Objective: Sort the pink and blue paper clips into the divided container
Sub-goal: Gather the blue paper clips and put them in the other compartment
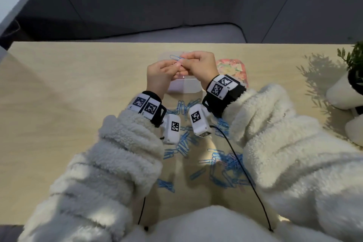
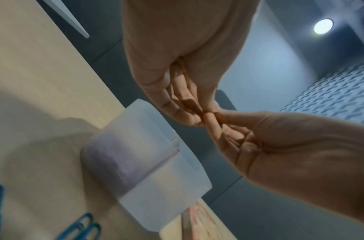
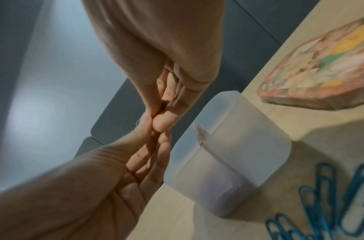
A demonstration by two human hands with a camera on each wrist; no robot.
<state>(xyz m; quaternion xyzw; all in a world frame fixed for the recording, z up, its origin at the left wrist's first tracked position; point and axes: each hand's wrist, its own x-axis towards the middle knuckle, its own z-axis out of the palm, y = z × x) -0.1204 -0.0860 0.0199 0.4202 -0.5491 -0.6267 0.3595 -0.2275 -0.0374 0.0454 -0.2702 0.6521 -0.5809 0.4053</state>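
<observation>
Both hands are raised together over the translucent divided container (image 1: pixel 191 86) (image 2: pixel 135 162) (image 3: pixel 228 162). My right hand (image 1: pixel 184 60) (image 3: pixel 162 120) pinches a blue paper clip (image 1: pixel 175 57) that sticks out to the left. Fingertip to fingertip with it, my left hand (image 1: pixel 172 66) (image 2: pixel 189 116) pinches a thin pink paper clip (image 1: pixel 175 62). In the wrist views the clips are hidden between the fingertips. A loose pile of blue paper clips (image 1: pixel 184 141) (image 2: pixel 82 227) (image 3: pixel 320 203) lies on the table near me, with a few pink ones mixed in at the right (image 1: pixel 229 160).
A flat pink patterned lid (image 1: pixel 234 68) (image 3: pixel 320 73) lies just right of the container. A potted plant in a white pot (image 1: pixel 345 88) stands at the table's right edge. Black cables run from the wrist cameras across the clip pile. Bare wooden tabletop (image 1: pixel 68 94) lies to the left.
</observation>
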